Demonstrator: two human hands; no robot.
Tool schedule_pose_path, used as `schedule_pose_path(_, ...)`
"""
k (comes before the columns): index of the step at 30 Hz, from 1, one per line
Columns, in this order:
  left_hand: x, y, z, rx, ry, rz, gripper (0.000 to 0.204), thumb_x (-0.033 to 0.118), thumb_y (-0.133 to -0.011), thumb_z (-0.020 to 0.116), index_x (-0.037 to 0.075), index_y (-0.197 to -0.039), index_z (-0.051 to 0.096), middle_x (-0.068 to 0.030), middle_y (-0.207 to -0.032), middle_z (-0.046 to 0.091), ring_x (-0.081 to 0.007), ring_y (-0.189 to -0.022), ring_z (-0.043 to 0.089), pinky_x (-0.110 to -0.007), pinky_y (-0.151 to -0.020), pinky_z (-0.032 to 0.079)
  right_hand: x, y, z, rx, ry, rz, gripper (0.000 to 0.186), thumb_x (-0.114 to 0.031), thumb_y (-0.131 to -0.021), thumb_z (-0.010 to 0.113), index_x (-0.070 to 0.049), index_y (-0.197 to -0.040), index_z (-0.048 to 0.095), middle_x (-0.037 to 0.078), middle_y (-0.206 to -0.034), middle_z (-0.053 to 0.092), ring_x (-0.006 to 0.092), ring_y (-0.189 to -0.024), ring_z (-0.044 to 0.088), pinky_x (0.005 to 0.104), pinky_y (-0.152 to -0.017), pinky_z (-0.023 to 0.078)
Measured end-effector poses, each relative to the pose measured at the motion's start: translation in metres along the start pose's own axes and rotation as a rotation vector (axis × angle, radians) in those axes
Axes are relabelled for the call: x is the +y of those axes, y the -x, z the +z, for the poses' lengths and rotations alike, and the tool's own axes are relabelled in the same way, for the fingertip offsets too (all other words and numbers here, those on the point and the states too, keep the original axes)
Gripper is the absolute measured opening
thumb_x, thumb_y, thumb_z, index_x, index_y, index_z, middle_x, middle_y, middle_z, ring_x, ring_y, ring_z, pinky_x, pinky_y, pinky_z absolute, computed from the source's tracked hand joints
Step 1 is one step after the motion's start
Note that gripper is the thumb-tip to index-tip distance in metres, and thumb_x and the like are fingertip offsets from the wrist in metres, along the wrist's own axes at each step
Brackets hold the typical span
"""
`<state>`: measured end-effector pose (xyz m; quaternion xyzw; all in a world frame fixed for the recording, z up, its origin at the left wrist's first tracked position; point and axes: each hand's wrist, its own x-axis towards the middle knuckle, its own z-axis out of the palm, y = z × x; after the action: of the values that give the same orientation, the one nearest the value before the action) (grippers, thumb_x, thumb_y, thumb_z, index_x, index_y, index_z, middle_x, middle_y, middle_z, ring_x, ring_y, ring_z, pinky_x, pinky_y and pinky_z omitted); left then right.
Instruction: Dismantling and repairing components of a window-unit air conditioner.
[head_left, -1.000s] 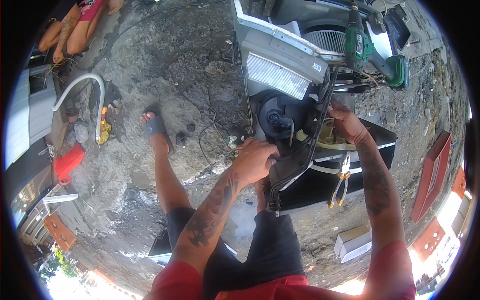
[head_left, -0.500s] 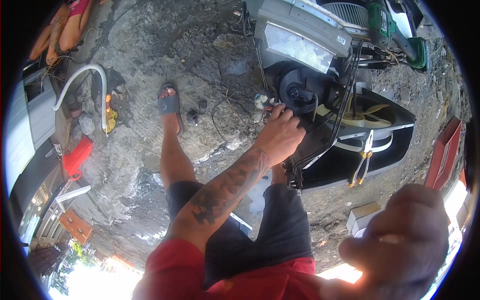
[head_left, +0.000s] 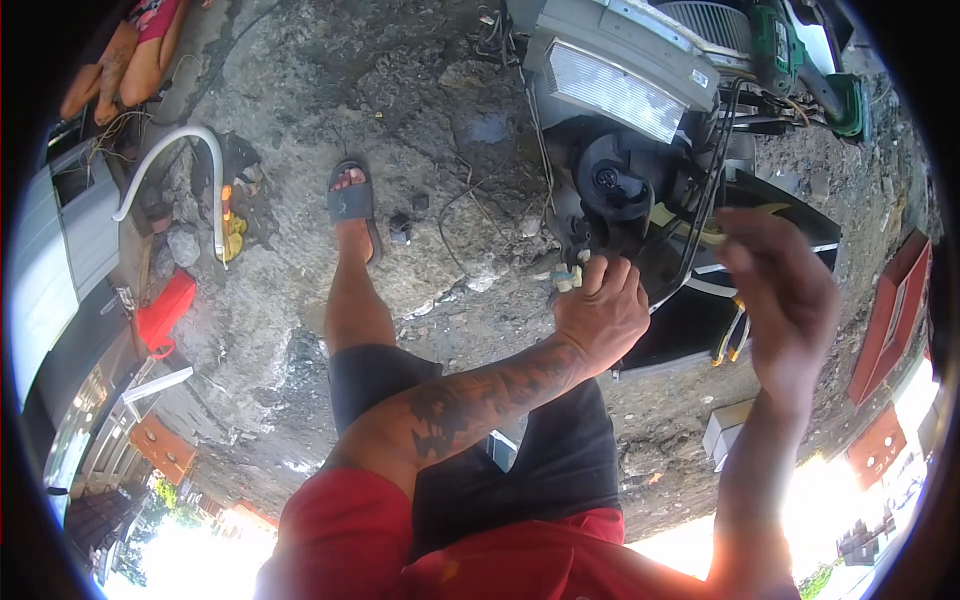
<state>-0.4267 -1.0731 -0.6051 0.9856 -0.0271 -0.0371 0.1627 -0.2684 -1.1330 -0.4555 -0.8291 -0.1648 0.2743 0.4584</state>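
Observation:
My left hand (head_left: 605, 312) is closed around a cluster of pale wire connectors (head_left: 568, 277), some of which stick out beside its fingers. It is at the near edge of an opened appliance, next to a black plastic housing with a round centre (head_left: 612, 183). Smeared by motion, my right hand (head_left: 785, 295) is raised over the black fan shroud (head_left: 650, 330), and its grip does not show clearly. Dark cables (head_left: 700, 190) run between the two hands. Partly behind the right hand are pliers with yellow-and-black handles (head_left: 730, 335).
A finned metal coil (head_left: 612, 92) and a green power tool (head_left: 800, 70) are at the far right. To the left lie a curved white tube (head_left: 215, 165) and a red case (head_left: 165, 312). A small box (head_left: 725, 430) and a red metal piece (head_left: 888, 318) lie right. Another person's legs (head_left: 125, 70) show far left.
My right hand has moved from close to the camera at the lower right up and forward over the shroud. My left hand has come nearer and slightly right, with the connectors at its fingers.

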Motion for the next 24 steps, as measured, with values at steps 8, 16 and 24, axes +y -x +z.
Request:
schedule_pose_path(8,0.012,-0.019,0.003,0.055,-0.02,0.059,0.021,0.015,-0.077,0.064,0.002,-0.091,0.072,-0.0065,-0.098,0.062,-0.0249,-0.112,0.053,-0.051,-0.109,0.025,0.098,-0.094,0.074,-0.901,0.312,-0.334,0.048,0.009,-0.073,0.054,-0.008,-0.114,0.069,0.016,-0.119,0.065,0.032,-0.107,0.064,0.039,-0.089,0.051)
schedule_pose_path(16,-0.023,-0.006,0.019,0.076,-0.003,0.018,0.022,0.017,-0.082,0.061,0.008,-0.099,0.07,-0.0029,-0.11,0.063,-0.0218,-0.129,0.047,-0.061,-0.118,0.009,0.099,-0.139,0.041,-0.938,0.576,-0.164,0.021,-0.013,-0.08,0.069,-0.004,-0.098,0.07,0.016,-0.088,0.07,0.0346,-0.086,0.067,0.0398,-0.077,0.051)
schedule_pose_path(24,-0.046,-0.009,0.021,0.19,0.23,-0.09,0.023,0.013,-0.08,0.066,0.011,-0.103,0.067,-0.0056,-0.129,0.054,-0.0252,-0.134,0.042,-0.065,-0.114,0.012,0.124,-0.125,0.038,-0.71,0.692,-0.253,0.018,-0.01,-0.08,0.065,-0.006,-0.097,0.07,0.018,-0.093,0.07,0.0384,-0.093,0.066,0.0428,-0.083,0.052)
